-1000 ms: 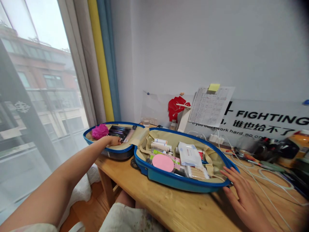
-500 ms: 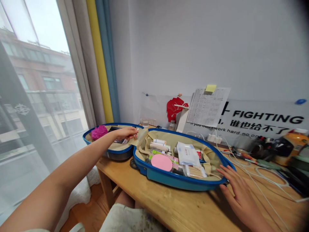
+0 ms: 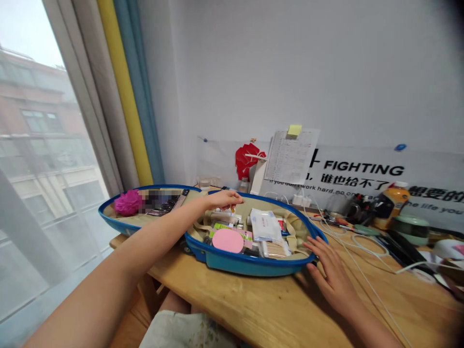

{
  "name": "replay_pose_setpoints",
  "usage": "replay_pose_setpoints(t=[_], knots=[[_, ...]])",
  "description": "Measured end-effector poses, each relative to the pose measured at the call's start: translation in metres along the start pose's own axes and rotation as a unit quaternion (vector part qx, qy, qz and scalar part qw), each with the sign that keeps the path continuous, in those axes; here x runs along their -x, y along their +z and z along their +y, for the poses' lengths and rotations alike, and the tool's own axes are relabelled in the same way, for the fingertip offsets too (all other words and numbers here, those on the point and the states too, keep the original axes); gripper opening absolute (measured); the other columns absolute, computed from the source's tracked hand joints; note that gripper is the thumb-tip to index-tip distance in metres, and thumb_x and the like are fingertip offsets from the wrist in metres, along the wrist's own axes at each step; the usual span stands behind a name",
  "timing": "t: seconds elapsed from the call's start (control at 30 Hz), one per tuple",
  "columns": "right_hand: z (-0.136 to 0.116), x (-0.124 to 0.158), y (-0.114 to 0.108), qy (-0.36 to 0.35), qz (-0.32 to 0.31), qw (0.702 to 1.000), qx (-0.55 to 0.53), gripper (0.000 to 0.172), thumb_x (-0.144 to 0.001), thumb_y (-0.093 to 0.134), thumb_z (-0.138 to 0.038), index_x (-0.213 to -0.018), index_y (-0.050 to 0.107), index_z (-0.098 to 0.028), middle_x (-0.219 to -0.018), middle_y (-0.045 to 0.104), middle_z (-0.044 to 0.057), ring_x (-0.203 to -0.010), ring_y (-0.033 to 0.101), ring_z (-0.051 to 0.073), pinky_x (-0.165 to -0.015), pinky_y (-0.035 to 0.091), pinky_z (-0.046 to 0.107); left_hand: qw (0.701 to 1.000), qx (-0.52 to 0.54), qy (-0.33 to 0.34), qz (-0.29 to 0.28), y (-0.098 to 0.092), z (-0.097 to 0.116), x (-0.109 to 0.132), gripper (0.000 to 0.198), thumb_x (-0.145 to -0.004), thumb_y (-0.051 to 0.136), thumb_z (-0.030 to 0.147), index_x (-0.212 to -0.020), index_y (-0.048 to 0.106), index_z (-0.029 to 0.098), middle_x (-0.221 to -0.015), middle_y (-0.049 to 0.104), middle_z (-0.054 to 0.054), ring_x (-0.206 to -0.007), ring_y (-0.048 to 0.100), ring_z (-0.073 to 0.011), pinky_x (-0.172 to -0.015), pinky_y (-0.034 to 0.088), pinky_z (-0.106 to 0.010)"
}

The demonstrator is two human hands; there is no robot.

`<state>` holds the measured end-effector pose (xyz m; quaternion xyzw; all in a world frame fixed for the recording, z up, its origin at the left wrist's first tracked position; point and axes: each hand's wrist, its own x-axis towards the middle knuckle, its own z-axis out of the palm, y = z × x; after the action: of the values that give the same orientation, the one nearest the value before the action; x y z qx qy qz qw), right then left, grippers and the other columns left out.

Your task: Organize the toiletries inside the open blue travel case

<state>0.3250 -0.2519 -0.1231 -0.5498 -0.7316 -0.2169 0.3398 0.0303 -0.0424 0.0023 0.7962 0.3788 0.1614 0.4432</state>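
A blue hard-shell suitcase (image 3: 250,268) with a beige lining lies opened out in two halves. My left hand (image 3: 225,199) is above the back left of the right half, fingers pinched; whatever is between them is too small to name. Below it are white tubes or packs, a pink oval (image 3: 227,240), a white packet (image 3: 266,224) and a bundle of cotton swabs (image 3: 275,249). My right hand (image 3: 329,270) rests at the right end of the suitcase rim, fingers spread. In the left half sit a purple bath puff (image 3: 127,203) and a dark flat pack (image 3: 165,202).
The suitcase stands on a wooden desk (image 3: 250,302). White cables (image 3: 369,299) run across its right side. Behind them are an orange bottle (image 3: 393,205), a green jar (image 3: 410,229) and pens. Curtains (image 3: 119,96) hang at the left; a poster (image 3: 355,174) covers the wall behind.
My left hand has moved right, from the hinge between the halves to over the right half. My right hand stays at the rim. The view has turned to the right.
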Motion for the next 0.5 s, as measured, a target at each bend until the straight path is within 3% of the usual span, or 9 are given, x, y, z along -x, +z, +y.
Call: replay_pose_setpoints(t=[0.17, 0.3, 0.5], knots=[[-0.002, 0.000, -0.001, 0.006, -0.003, 1.000, -0.007, 0.040, -0.090, 0.040, -0.039, -0.126, 0.049, -0.024, -0.131, 0.055, 0.009, -0.130, 0.042, 0.026, -0.099, 0.044, 0.046, 0.966, -0.249, 0.035, 0.066, 0.029, 0.007, -0.016, 0.018, -0.086, 0.049, 0.030, -0.095, 0.059, 0.018, -0.082, 0.068, -0.001, -0.061, 0.054, -0.0100, -0.055, 0.039, -0.021], [-0.001, 0.001, -0.001, 0.004, 0.001, 1.000, -0.005, 0.040, -0.090, 0.041, -0.039, -0.126, 0.048, -0.024, -0.131, 0.054, 0.009, -0.131, 0.042, 0.026, -0.099, 0.043, 0.046, 0.948, -0.311, 0.045, 0.051, 0.047, 0.004, -0.021, 0.014, -0.081, 0.053, 0.023, -0.088, 0.064, 0.017, -0.084, 0.070, -0.003, -0.073, 0.060, -0.0147, -0.065, 0.043, -0.023], [-0.001, 0.001, -0.001, 0.015, -0.004, 1.000, -0.010, 0.039, -0.090, 0.041, -0.041, -0.125, 0.051, -0.025, -0.130, 0.055, 0.008, -0.130, 0.042, 0.026, -0.100, 0.043, 0.047, 0.922, -0.381, 0.071, -0.009, 0.059, -0.006, -0.022, 0.027, -0.077, 0.050, 0.008, -0.094, 0.068, 0.017, -0.100, 0.070, -0.007, -0.088, 0.063, -0.0182, -0.073, 0.045, -0.024]])
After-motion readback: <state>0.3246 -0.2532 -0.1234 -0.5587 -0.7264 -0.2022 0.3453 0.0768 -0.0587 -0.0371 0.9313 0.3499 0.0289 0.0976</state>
